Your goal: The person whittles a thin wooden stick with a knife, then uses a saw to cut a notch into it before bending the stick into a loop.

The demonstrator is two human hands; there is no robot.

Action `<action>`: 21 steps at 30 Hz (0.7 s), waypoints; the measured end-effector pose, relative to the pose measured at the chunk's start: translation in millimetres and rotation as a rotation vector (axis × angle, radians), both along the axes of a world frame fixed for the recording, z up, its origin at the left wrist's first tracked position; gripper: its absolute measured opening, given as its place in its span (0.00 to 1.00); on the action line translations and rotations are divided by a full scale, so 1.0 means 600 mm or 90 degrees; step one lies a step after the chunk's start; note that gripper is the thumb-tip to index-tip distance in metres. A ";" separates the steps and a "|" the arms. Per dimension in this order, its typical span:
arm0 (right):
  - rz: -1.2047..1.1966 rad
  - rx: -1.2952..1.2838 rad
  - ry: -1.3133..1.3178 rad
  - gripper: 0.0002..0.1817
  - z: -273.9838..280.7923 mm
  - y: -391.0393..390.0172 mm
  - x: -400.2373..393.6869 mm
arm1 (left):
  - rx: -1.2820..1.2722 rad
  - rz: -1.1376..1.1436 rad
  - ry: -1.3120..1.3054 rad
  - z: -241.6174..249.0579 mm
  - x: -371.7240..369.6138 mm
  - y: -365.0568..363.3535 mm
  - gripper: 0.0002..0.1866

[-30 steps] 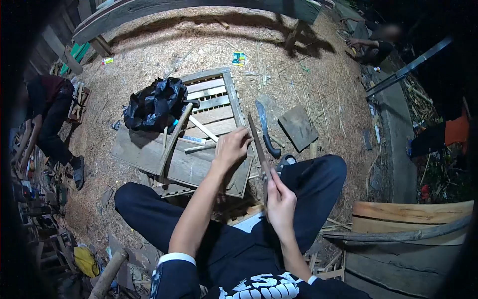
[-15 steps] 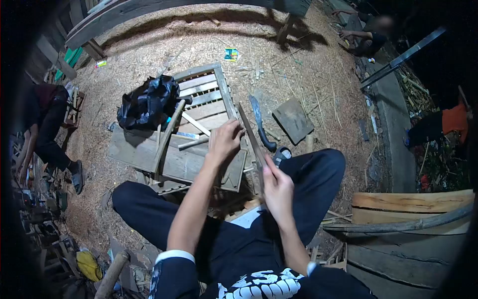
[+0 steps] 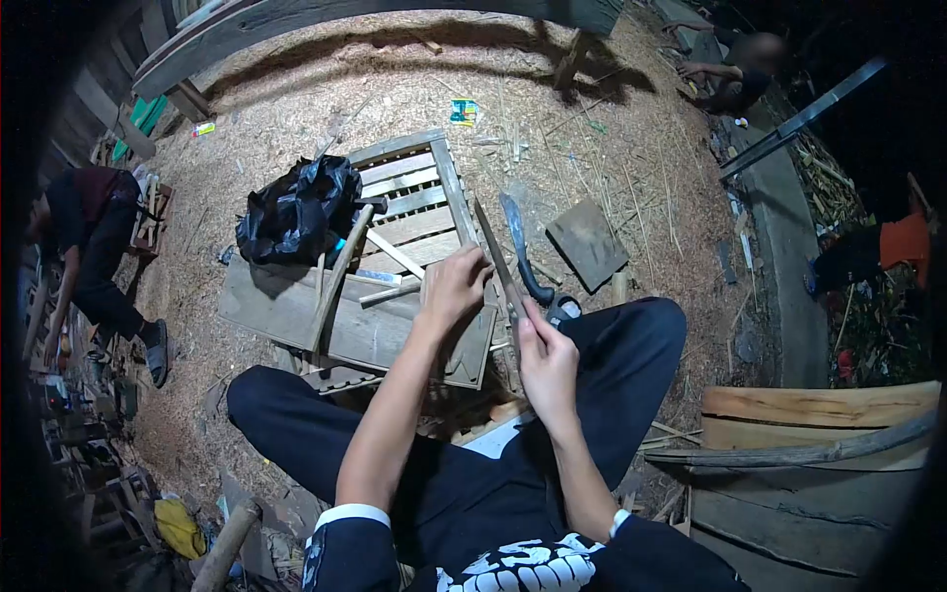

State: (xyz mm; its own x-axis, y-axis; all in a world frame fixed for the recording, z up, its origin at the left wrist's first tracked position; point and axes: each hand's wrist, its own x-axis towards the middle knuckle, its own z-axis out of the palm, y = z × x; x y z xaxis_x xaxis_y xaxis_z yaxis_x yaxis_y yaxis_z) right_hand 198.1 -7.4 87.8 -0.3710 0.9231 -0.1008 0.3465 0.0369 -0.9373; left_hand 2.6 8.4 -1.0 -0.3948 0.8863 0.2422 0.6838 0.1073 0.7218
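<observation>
My right hand [image 3: 548, 373] is closed around a long, narrow brown strip [image 3: 504, 267] that tapers toward its far end and points away from me. Just left of the strip, my left hand [image 3: 455, 283] has its fingers curled into a pinch; what they hold, if anything, is hidden. Under my left hand lies a slatted wooden bench [image 3: 276, 311] between my legs. On it are a hammer [image 3: 342, 271], a short stick [image 3: 389, 294], a pale wooden strip [image 3: 395, 250] and a black plastic bag [image 3: 296, 217]. Beyond the brown strip a machete [image 3: 515, 229] rests on the ground.
A square board [image 3: 588, 245] lies on the shavings-covered ground. Stacked planks [image 3: 819, 405] stand at my right, with a curved pole across them. A person [image 3: 94, 247] bends over at left; another [image 3: 740, 74] sits far right, and one in orange [image 3: 903, 242] is at the right edge.
The whole view has shifted slightly. Both hands keep nearly the same pose, with the brown strip still in my right hand. The person at left has shifted a little.
</observation>
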 end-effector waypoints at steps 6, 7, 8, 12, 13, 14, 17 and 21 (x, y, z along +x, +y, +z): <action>-0.009 -0.021 -0.033 0.21 0.040 -0.038 0.026 | 0.007 0.025 0.004 -0.002 -0.002 -0.003 0.08; -0.007 -0.034 -0.038 0.21 0.038 -0.031 0.030 | 0.011 0.032 0.007 -0.001 0.000 0.003 0.08; -0.015 -0.036 -0.041 0.21 0.036 -0.032 0.042 | -0.005 0.029 0.004 0.003 0.001 0.004 0.09; -0.018 -0.062 0.014 0.21 0.026 -0.040 0.060 | 0.013 0.002 0.020 0.002 0.000 -0.001 0.08; -0.013 0.002 0.010 0.21 0.021 -0.043 0.060 | -0.003 -0.008 0.010 0.000 0.000 -0.002 0.08; -0.006 0.068 0.009 0.21 0.018 -0.045 0.059 | 0.003 -0.006 0.017 -0.001 0.000 -0.002 0.08; -0.005 0.073 0.011 0.20 0.027 -0.054 0.059 | 0.103 0.022 0.022 0.012 0.002 -0.006 0.07; 0.011 0.086 0.010 0.20 0.051 -0.063 0.061 | 0.130 0.065 0.094 0.062 -0.012 -0.009 0.07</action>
State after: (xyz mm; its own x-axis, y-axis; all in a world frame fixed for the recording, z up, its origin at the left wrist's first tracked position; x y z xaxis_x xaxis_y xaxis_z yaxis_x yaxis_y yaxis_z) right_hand 234.5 -45.5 118.3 -0.3876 0.9213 0.0301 0.3299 0.1691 -0.9288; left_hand -4.6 3.2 36.5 -0.4268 0.7703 0.4738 0.7767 0.0439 0.6283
